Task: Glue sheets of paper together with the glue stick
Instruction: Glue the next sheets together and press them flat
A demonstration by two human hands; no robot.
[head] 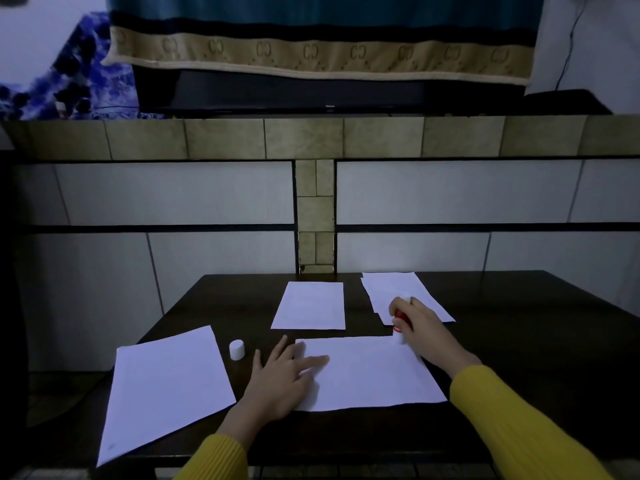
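On the dark table (pixel 214 296) a white sheet (pixel 374 375) lies near the front edge, in the middle. The left hand (pixel 280 379) rests flat on its left side, fingers spread. The right hand (pixel 420 329) grips the glue stick (pixel 400 327) — fingers curled around it, tip down on the sheet's far right corner. The white cap (pixel 237 349) stands just left of the sheet. Other sheets lie at the left front corner (pixel 162 386), the middle (pixel 310 305) and the far edge (pixel 398 289).

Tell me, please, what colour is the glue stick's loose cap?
White; the small round plastic cap shows best in the head view.
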